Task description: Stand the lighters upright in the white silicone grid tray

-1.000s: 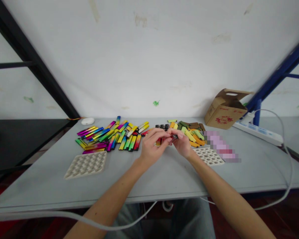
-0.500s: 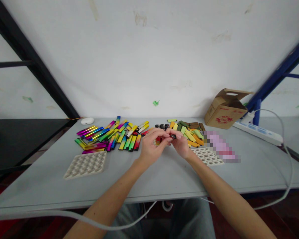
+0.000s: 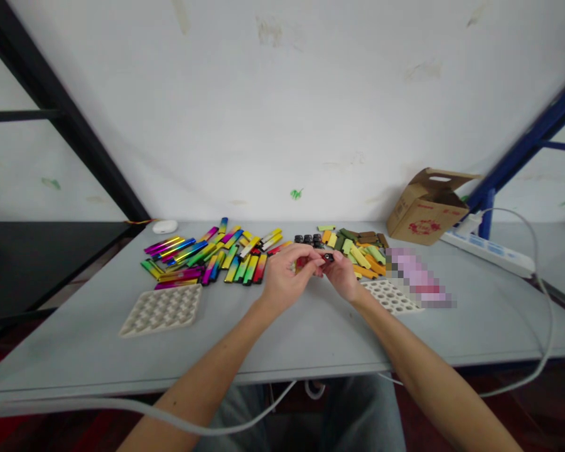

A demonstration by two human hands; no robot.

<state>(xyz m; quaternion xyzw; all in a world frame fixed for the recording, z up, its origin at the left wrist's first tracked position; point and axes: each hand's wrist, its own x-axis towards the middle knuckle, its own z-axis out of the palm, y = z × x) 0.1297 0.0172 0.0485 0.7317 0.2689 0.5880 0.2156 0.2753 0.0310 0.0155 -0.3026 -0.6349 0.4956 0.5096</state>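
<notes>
Above the middle of the grey table [image 3: 306, 339], my left hand [image 3: 287, 273] and my right hand [image 3: 343, 276] meet at the fingertips. A small black piece [image 3: 328, 257] shows between the fingers of my right hand. The fingers of my left hand are pinched together beside it; what they hold, if anything, is hidden. Behind the hands stand several small black pieces [image 3: 308, 238]. Shiny multicoloured sticks [image 3: 207, 251] lie in a loose pile to the left, and yellow, green, orange and brown sticks [image 3: 360, 254] lie to the right.
A pale tray with hollows [image 3: 162, 309] lies at the left, and a white plate with holes [image 3: 390, 296] beside my right wrist. Farther right are a blurred pink item [image 3: 417, 276], an open cardboard box [image 3: 424, 210] and a power strip [image 3: 492, 250]. A white case [image 3: 164, 227] sits back left.
The fingers of my left hand have shifted slightly left, and more of the black piece shows in my right fingers. The rest stays as it was, apart from a slight shift of the view.
</notes>
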